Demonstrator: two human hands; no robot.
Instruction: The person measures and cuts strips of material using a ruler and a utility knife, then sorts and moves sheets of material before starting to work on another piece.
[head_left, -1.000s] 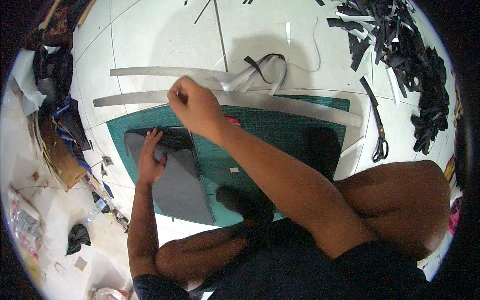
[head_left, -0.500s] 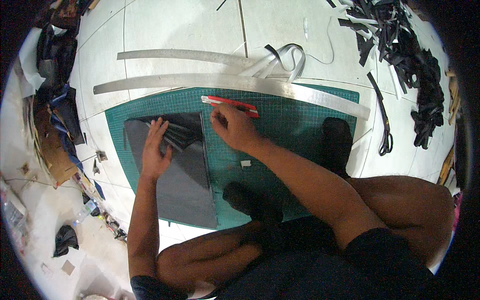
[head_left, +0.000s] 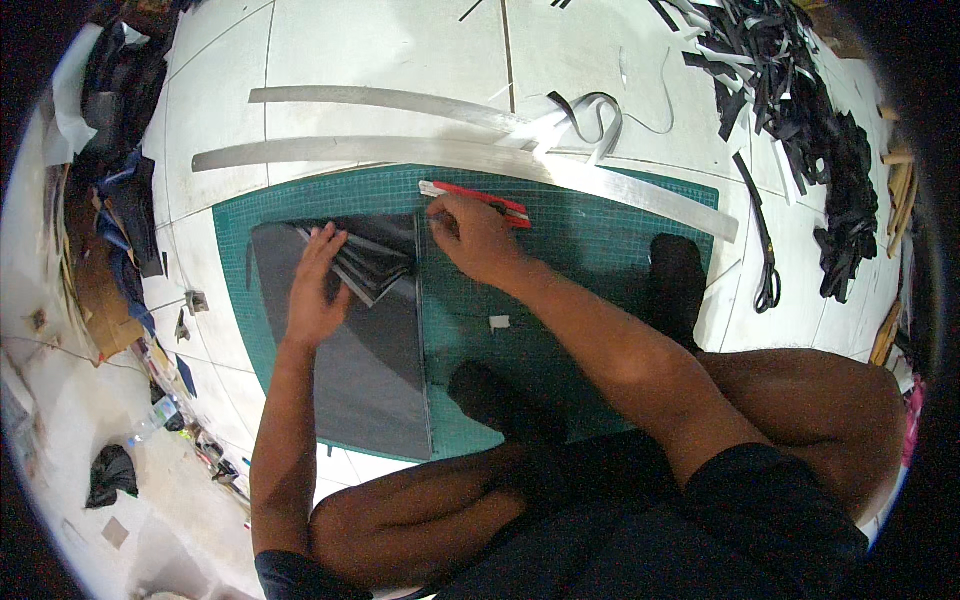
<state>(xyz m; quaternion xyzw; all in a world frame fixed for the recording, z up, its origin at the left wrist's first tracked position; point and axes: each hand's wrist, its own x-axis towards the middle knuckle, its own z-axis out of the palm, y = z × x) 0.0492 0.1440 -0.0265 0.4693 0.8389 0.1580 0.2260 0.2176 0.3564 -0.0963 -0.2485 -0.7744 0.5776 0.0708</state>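
Note:
A stack of thin black sheets, perhaps fabric [head_left: 375,370], lies on the left part of a green cutting mat [head_left: 590,390]. Near its far end, several layers are fanned back into a pleated fold [head_left: 372,265]. My left hand [head_left: 320,285] lies flat on the stack beside this fold, fingers stretched out. Just right of the stack's far right corner is my right hand [head_left: 475,240], its fingers curled together; whatever they may hold is hidden. A red and white utility knife [head_left: 485,202] lies on the mat just beyond the right hand's knuckles.
Two long metal rulers [head_left: 330,152] cross the mat's far edge and the floor, with white and black strips [head_left: 590,125] by them. Black-handled scissors [head_left: 768,285] lie at right, below a heap of black and white scraps [head_left: 800,130]. A small white piece [head_left: 499,322] sits on the mat.
The view has shifted slightly. The fanned layers show a little wider beside my left hand. Both hands stay at nearly the same places on the mat and stack.

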